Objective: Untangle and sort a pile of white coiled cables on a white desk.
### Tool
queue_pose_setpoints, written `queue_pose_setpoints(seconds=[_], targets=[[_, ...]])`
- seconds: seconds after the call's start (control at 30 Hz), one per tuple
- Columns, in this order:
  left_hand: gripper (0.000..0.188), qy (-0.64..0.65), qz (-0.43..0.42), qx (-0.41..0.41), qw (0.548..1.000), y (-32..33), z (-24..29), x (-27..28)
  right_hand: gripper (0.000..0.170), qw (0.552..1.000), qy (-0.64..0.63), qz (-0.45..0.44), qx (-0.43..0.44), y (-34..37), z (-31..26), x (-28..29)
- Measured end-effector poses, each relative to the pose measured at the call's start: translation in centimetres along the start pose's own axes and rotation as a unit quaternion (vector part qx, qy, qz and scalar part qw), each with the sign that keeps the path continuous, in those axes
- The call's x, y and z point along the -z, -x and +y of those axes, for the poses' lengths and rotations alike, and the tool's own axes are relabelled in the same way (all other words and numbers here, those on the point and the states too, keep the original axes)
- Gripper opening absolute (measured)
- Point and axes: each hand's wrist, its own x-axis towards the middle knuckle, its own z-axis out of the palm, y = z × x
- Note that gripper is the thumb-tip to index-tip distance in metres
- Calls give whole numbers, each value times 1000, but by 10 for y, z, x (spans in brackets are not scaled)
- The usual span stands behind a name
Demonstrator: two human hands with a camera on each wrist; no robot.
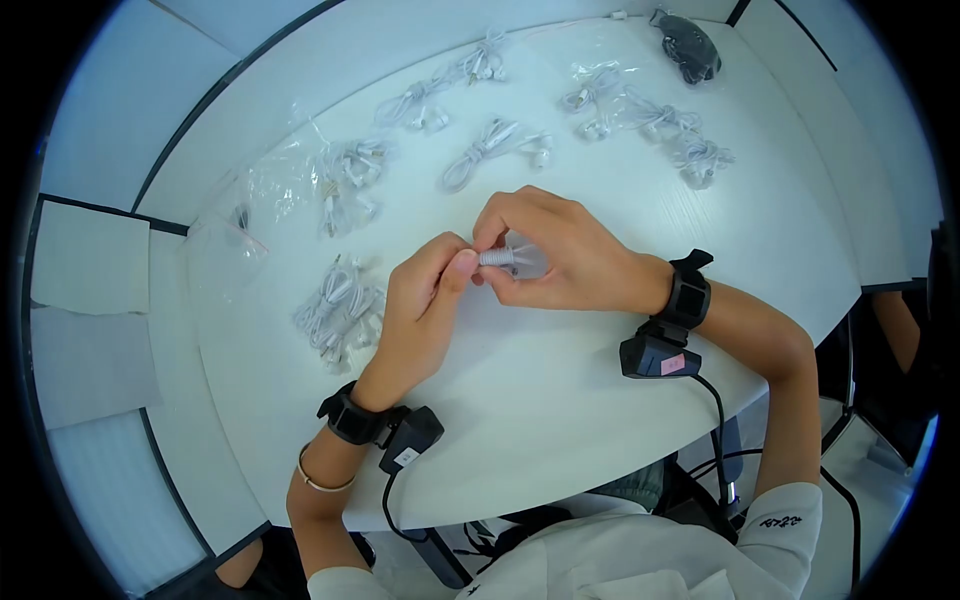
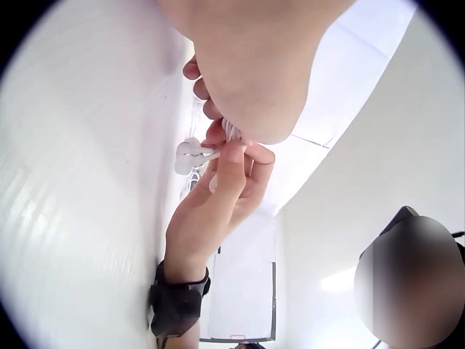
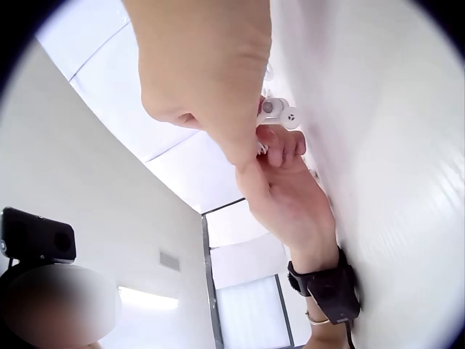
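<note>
Between both hands, above the middle of the white table (image 1: 560,400), is a pair of white earphones (image 1: 497,258) with its cable wound into a tight coil. My left hand (image 1: 420,300) pinches one end of the coil between thumb and curled fingers. At the other end my right hand (image 1: 575,250) grips the wound cable with thumb and index finger. White earbuds (image 2: 189,156) hang beside the fingers in the left wrist view, and an earbud (image 3: 289,116) shows past the hand in the right wrist view. The palms hide part of the cable.
Bundled white earphones (image 1: 495,152) lie behind the hands. More bundles (image 1: 340,310) sit left of the left hand, with others at the back right (image 1: 690,150). Clear plastic bags (image 1: 285,170) lie at the left. A dark grey bundle (image 1: 688,48) is at the far right corner.
</note>
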Motion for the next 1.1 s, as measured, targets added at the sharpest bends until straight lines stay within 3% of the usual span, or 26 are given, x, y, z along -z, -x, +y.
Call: queue_pose_setpoints(seconds=[0.27,0.6,1.1], targets=[[31,-2,12,-40,999,1,-4,0,19,986,-155,-14,-66,0,-6,0],[29,-9,7,-27,1000,2,-3,4,21,992,-121,-1,-42,0,-3,3],[32,17,3,-15,1000,1,-7,5,19,982,-177,-3,-67,-1,-3,3]])
